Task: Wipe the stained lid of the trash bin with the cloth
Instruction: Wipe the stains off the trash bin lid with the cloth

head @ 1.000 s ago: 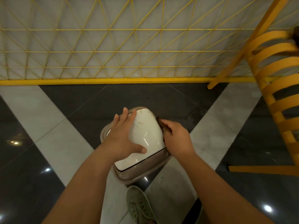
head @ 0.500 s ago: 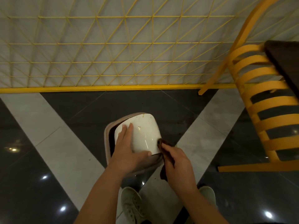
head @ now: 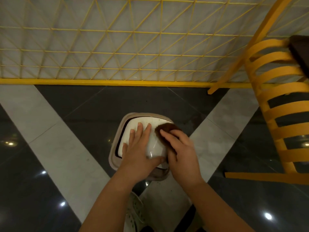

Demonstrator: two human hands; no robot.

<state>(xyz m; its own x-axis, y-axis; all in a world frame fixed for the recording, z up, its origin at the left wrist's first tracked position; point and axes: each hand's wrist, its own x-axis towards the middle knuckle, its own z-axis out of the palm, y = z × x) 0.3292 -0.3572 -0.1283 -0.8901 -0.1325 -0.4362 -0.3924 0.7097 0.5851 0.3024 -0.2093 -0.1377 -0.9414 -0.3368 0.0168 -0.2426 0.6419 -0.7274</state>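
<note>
I have only one view, a wide-angle camera on the person's head, looking steeply down and forward. It sits close above both forearms, with the trash bin near the frame's centre and a shoe at the bottom edge. The yellow lattice fence fills the top; edges bow, probably from lens distortion.

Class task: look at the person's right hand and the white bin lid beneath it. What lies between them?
In the head view, a dark brown cloth lies between the right hand and the white lid.
</note>
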